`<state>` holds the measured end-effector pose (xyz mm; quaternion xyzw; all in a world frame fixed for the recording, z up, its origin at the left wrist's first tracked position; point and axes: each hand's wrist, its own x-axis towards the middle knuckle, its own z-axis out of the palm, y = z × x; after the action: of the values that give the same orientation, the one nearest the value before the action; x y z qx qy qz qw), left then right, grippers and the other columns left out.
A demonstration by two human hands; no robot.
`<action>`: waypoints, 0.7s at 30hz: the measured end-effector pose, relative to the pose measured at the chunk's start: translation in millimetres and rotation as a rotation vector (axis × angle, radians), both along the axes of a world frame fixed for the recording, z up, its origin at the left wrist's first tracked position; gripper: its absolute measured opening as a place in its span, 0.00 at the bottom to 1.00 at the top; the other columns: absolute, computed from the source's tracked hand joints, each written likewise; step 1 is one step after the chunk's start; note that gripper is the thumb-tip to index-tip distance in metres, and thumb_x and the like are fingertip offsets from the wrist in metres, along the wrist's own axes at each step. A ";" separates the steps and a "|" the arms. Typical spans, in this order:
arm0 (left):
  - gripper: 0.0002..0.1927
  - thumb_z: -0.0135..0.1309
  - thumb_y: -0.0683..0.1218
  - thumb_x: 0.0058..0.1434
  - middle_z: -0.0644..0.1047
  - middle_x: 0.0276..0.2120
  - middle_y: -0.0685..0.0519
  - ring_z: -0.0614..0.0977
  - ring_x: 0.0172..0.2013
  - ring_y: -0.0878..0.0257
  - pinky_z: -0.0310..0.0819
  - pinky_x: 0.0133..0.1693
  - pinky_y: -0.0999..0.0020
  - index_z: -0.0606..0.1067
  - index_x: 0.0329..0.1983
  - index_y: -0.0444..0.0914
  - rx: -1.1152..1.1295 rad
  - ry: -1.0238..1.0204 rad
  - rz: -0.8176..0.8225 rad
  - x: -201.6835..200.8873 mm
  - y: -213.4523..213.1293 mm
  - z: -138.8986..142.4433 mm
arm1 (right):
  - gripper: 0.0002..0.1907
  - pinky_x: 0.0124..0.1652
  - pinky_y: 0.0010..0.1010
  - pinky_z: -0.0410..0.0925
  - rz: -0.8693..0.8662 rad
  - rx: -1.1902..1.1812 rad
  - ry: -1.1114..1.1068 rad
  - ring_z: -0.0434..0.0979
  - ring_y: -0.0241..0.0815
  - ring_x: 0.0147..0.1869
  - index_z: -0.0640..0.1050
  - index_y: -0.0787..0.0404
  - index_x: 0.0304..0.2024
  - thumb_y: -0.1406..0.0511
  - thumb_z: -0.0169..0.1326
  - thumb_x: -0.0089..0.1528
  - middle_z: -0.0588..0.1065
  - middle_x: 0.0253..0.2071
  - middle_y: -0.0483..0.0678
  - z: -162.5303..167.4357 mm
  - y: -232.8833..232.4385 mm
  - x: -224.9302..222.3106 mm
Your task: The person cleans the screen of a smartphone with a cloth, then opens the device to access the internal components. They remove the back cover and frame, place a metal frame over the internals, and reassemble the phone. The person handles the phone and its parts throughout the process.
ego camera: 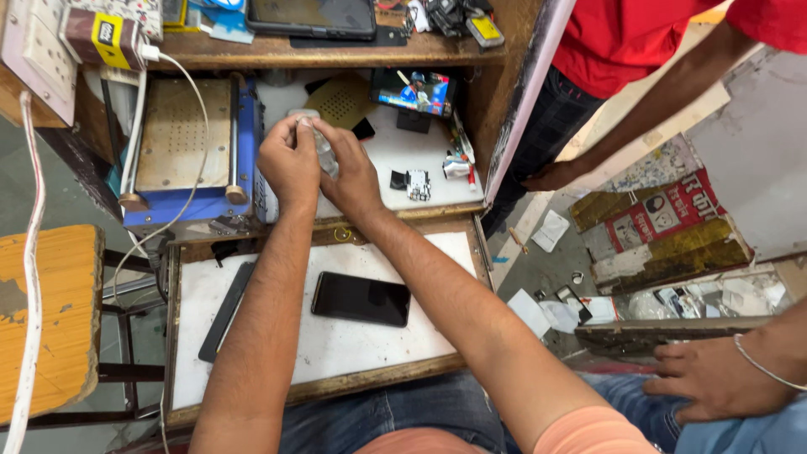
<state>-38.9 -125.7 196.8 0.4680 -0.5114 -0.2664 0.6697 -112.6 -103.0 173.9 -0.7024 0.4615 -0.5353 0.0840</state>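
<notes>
While both my hands meet above the back of the bench, I hold a small clear plastic bottle [324,151] between them — my left hand [288,161] wraps its upper part with fingers pinched round the cap end, and my right hand [351,175] closes its grip on the body from the other side. Most of the bottle is hidden by my fingers. Just left of my hands sits a blue heating machine with a perforated metal plate [181,151], a white cable [181,109] draped across it. Nearer to me, on the white board in a wooden frame [336,336], lies a black smartphone with a dark screen [361,298], well apart from a long black strip [225,311] at the board's left edge. Behind my hands a small propped phone with a lit screen [414,91] stands — beside it, a small circuit part [418,185].
</notes>
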 end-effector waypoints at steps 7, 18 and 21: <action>0.08 0.57 0.41 0.68 0.83 0.34 0.46 0.85 0.35 0.63 0.78 0.39 0.65 0.75 0.45 0.31 0.033 -0.174 0.101 23.2 11.2 -8.9 | 0.43 0.55 0.36 0.74 0.051 0.061 -0.058 0.77 0.52 0.61 0.60 0.46 0.73 0.67 0.64 0.60 0.71 0.61 0.51 13.6 4.0 12.2; 0.07 0.52 0.43 0.72 0.75 0.38 0.53 0.73 0.36 0.69 0.70 0.40 0.74 0.69 0.41 0.34 0.196 0.040 -0.308 105.7 132.4 -120.0 | 0.45 0.69 0.46 0.62 0.131 0.070 0.114 0.61 0.65 0.76 0.58 0.50 0.75 0.68 0.65 0.60 0.57 0.76 0.63 -15.2 13.6 4.3; 0.09 0.59 0.44 0.65 0.80 0.31 0.51 0.78 0.32 0.68 0.74 0.38 0.73 0.75 0.38 0.33 0.342 -0.260 -0.192 120.6 164.9 -154.7 | 0.36 0.70 0.45 0.61 0.179 0.176 0.136 0.64 0.61 0.76 0.65 0.55 0.71 0.68 0.62 0.62 0.64 0.73 0.60 -50.0 53.5 -42.7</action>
<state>81.7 39.2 42.1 0.5543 -0.5829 -0.3491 0.4808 -155.4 -49.5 124.0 -0.7652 0.4470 -0.4343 0.1611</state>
